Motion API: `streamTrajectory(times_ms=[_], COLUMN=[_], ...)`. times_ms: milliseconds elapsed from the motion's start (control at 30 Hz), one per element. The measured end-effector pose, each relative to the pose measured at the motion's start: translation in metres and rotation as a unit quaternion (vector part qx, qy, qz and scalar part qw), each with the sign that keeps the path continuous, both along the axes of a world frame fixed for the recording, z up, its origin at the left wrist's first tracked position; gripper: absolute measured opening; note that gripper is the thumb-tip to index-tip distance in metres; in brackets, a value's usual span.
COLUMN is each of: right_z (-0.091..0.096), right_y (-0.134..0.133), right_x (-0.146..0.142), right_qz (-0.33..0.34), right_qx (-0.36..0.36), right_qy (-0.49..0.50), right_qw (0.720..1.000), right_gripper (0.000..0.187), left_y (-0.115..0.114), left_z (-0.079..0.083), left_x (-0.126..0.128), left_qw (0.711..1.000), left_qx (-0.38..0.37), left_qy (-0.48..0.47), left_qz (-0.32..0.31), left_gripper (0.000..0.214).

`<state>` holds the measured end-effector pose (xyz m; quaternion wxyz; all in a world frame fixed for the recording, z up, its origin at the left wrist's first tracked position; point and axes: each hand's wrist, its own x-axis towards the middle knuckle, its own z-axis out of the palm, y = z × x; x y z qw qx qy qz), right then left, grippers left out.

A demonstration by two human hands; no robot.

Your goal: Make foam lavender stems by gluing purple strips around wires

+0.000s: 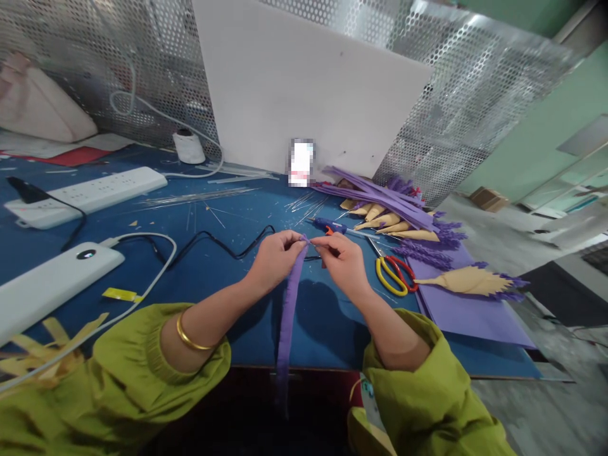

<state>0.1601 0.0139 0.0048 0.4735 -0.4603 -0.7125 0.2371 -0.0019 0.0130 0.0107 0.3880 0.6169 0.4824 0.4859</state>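
Note:
A long purple paper strip (291, 304) hangs from between my hands and drops past the table's front edge. My left hand (278, 254) pinches its upper end between thumb and fingers. At the same end, my right hand (342, 258) has its thumb and fingertips pressed together on the strip's tip. A blue glue gun (329, 225) lies just beyond my right hand. Scissors with red and yellow handles (396, 277) rest to the right of that hand. Farther right, a tan paper-wrapped piece with purple tips (468, 282) lies on purple paper sheets (468, 320).
Purple strips and tan-wrapped pieces (389, 218) are piled at the back right. Thin wires (199, 197) lie across the blue table (228, 291). A power strip (95, 196), a white power bank (61, 282) and cables occupy the left. A white board (304, 82) stands behind.

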Motion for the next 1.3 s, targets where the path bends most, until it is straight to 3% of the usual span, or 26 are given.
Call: streamTrajectory(times_ms=[367, 633, 867, 1100, 1300], right_z=[-0.003, 0.0, 0.003, 0.002, 0.008], right_y=[0.0, 0.001, -0.003, 0.002, 0.002], right_x=[-0.004, -0.001, -0.001, -0.003, -0.005], right_qz=[0.007, -0.001, 0.002, 0.042, 0.029], right_qx=[-0.015, 0.017, 0.025, -0.089, -0.166], right_qy=[0.034, -0.018, -0.036, 0.071, 0.129], right_qw=[0.999, 1.0, 0.999, 0.993, 0.977], right_gripper=[0.019, 0.022, 0.023, 0.017, 0.016], left_y=[0.001, 0.0, 0.0, 0.0, 0.001], left_z=[-0.003, 0.011, 0.014, 0.013, 0.011], left_x=[-0.002, -0.004, -0.005, -0.003, -0.004], left_qw=[0.999, 0.997, 0.994, 0.995, 0.996], left_qx=[0.013, -0.077, -0.096, -0.085, -0.084], left_qy=[0.028, -0.028, -0.053, -0.056, -0.034], left_qz=[0.011, 0.008, 0.009, 0.011, 0.005], left_gripper=[0.021, 0.021, 0.016, 0.015, 0.017])
